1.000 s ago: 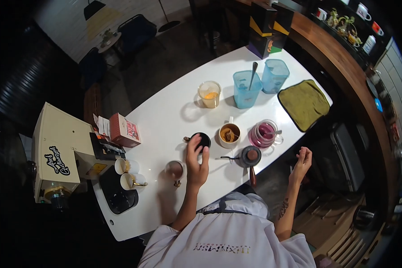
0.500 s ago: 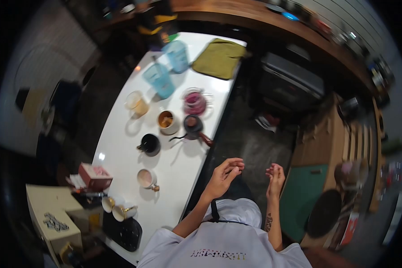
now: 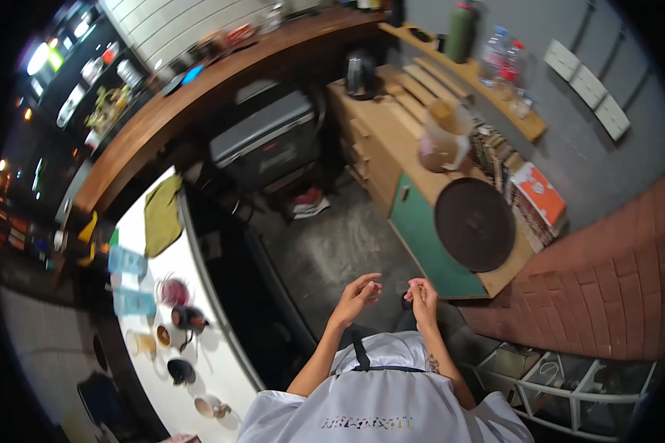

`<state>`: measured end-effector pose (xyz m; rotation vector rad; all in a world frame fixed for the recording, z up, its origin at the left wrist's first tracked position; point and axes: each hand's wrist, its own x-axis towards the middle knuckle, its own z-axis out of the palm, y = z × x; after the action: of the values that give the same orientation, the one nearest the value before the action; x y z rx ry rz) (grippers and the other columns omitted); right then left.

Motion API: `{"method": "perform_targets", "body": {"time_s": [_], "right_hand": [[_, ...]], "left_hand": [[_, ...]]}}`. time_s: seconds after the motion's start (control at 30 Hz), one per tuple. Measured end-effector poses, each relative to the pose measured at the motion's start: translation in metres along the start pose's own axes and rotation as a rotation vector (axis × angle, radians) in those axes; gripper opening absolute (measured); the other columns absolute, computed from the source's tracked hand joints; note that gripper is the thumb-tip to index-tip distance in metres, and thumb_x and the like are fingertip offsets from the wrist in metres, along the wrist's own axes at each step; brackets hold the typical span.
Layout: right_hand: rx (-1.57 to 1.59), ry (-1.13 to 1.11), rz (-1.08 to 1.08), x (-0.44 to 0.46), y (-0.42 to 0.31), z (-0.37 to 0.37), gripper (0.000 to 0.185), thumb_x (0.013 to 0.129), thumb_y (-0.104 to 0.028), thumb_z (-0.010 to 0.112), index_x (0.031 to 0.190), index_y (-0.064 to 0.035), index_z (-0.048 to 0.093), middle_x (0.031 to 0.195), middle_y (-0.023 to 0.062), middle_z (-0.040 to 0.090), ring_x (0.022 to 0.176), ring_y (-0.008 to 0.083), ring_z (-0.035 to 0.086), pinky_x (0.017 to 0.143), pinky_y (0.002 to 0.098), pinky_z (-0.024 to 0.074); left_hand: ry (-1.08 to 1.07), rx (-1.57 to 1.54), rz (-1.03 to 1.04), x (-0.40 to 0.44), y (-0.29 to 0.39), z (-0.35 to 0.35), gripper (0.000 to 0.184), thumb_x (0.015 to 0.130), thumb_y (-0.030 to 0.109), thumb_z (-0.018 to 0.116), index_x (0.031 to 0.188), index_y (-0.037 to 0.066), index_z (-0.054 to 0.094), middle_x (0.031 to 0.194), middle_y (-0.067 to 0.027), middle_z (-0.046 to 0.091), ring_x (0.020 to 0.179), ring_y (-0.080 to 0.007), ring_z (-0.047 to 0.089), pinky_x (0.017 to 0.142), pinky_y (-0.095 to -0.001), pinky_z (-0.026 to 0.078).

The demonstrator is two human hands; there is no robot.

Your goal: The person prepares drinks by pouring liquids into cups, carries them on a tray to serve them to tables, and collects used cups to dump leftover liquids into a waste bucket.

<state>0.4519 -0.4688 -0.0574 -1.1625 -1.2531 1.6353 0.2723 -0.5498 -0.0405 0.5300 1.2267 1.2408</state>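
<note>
In the head view my left hand point(image 3: 356, 299) hovers in front of my body above the dark floor, its fingers loosely spread and nothing in them. Beside it, a little to the right, my right hand point(image 3: 422, 301) hangs in the air with relaxed, slightly bent fingers, also holding nothing. The two hands are apart and touch no object. To the left, the white table point(image 3: 210, 325) carries a dark kettle point(image 3: 188, 318), a glass vessel of purple liquid point(image 3: 173, 292), a black cup point(image 3: 180, 371) and a pale cup point(image 3: 206, 405).
A green cloth point(image 3: 162, 215) and blue containers point(image 3: 134, 302) are on the table. Ahead is a grey cooler box point(image 3: 262, 136). A wooden cabinet point(image 3: 380, 159) with a round dark tray point(image 3: 475, 224) stands to the right. Wire baskets point(image 3: 569, 384) are at the lower right.
The view has swung right, so the table has shifted to the left edge. My left hand has left the area over the black cup and come close to my right hand.
</note>
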Motion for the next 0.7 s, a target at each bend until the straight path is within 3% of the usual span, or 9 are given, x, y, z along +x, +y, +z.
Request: {"method": "perform_targets", "body": {"time_s": [0.2, 0.27, 0.3, 0.4, 0.43, 0.47, 0.53, 0.57, 0.7], "right_hand": [[-0.051, 0.205, -0.036, 0.035, -0.004, -0.136, 0.022, 0.098, -0.017, 0.053, 0.085, -0.0003, 0.059, 0.065, 0.0001, 0.056, 0.060, 0.0064, 0.053, 0.057, 0.0210, 0.0424], [-0.105, 0.217, -0.051, 0.042, 0.005, -0.183, 0.022, 0.098, -0.017, 0.053, 0.084, -0.0005, 0.059, 0.066, 0.0005, 0.056, 0.059, 0.0064, 0.053, 0.056, 0.0209, 0.0417], [-0.136, 0.241, -0.063, 0.041, 0.003, -0.200, 0.023, 0.098, -0.017, 0.053, 0.083, -0.0003, 0.059, 0.065, 0.0008, 0.056, 0.058, 0.0064, 0.052, 0.055, 0.0209, 0.0414], [-0.255, 0.295, -0.076, 0.041, 0.008, -0.249, 0.024, 0.098, -0.017, 0.053, 0.082, -0.0002, 0.059, 0.065, 0.0009, 0.056, 0.058, 0.0065, 0.052, 0.054, 0.0213, 0.0413], [-0.278, 0.304, -0.072, 0.039, 0.007, -0.260, 0.024, 0.097, -0.016, 0.053, 0.081, 0.0002, 0.059, 0.064, 0.0011, 0.056, 0.057, 0.0064, 0.052, 0.054, 0.0212, 0.0412], [-0.327, 0.314, -0.068, 0.040, 0.014, -0.271, 0.023, 0.097, -0.016, 0.053, 0.081, 0.0001, 0.059, 0.064, 0.0012, 0.056, 0.056, 0.0064, 0.052, 0.053, 0.0214, 0.0416], [-0.310, 0.328, -0.091, 0.042, 0.020, -0.282, 0.023, 0.097, -0.016, 0.052, 0.081, -0.0003, 0.059, 0.063, 0.0012, 0.056, 0.056, 0.0062, 0.053, 0.052, 0.0215, 0.0422], [-0.351, 0.316, -0.090, 0.042, 0.021, -0.287, 0.023, 0.097, -0.015, 0.052, 0.082, -0.0005, 0.059, 0.063, 0.0009, 0.056, 0.056, 0.0061, 0.053, 0.051, 0.0215, 0.0429], [-0.323, 0.272, -0.100, 0.058, 0.032, -0.300, 0.019, 0.098, -0.017, 0.051, 0.090, 0.0000, 0.058, 0.072, 0.0027, 0.058, 0.060, 0.0081, 0.055, 0.054, 0.0231, 0.0450]], "left_hand": [[-0.096, 0.048, -0.112, 0.110, -0.036, 0.099, 0.044, 0.097, 0.029, 0.053, 0.139, 0.018, 0.043, 0.120, -0.0165, 0.056, 0.111, -0.0239, 0.055, 0.093, -0.0381, 0.048], [0.001, 0.020, -0.159, 0.148, -0.060, 0.131, 0.049, 0.095, 0.029, 0.056, 0.141, 0.022, 0.040, 0.123, -0.0192, 0.053, 0.113, -0.0257, 0.054, 0.093, -0.0413, 0.049], [0.005, 0.008, -0.185, 0.167, -0.070, 0.142, 0.050, 0.096, 0.026, 0.057, 0.143, 0.022, 0.038, 0.135, -0.0177, 0.043, 0.112, -0.0259, 0.053, 0.095, -0.0457, 0.048], [-0.006, 0.079, -0.164, 0.222, -0.105, 0.170, 0.052, 0.095, 0.027, 0.057, 0.143, 0.022, 0.037, 0.137, -0.0141, 0.042, 0.110, -0.0243, 0.053, 0.095, -0.0454, 0.047], [0.103, -0.016, -0.079, 0.233, -0.112, 0.186, 0.044, 0.093, 0.025, 0.061, 0.135, 0.016, 0.049, 0.129, -0.0098, 0.051, 0.106, -0.0212, 0.054, 0.093, -0.0403, 0.047], [0.092, -0.016, -0.075, 0.244, -0.121, 0.195, 0.044, 0.093, 0.025, 0.061, 0.135, 0.016, 0.049, 0.129, -0.0098, 0.051, 0.106, -0.0212, 0.054, 0.093, -0.0403, 0.047], [0.450, 0.123, 0.262, 0.272, -0.144, 0.205, 0.030, 0.091, 0.022, 0.064, 0.118, 0.008, 0.064, 0.102, -0.0078, 0.066, 0.092, -0.0194, 0.060, 0.082, -0.0337, 0.049], [0.608, 0.075, 0.203, 0.277, -0.146, 0.212, 0.025, 0.087, 0.024, 0.069, 0.096, 0.001, 0.072, 0.092, -0.0085, 0.068, 0.084, -0.0197, 0.062, 0.080, -0.0325, 0.049], [0.841, 0.349, 0.293, 0.258, -0.106, 0.221, 0.032, 0.078, 0.030, 0.077, 0.082, -0.001, 0.073, 0.075, -0.0107, 0.069, 0.073, -0.0186, 0.062, 0.075, -0.0330, 0.050]]}}
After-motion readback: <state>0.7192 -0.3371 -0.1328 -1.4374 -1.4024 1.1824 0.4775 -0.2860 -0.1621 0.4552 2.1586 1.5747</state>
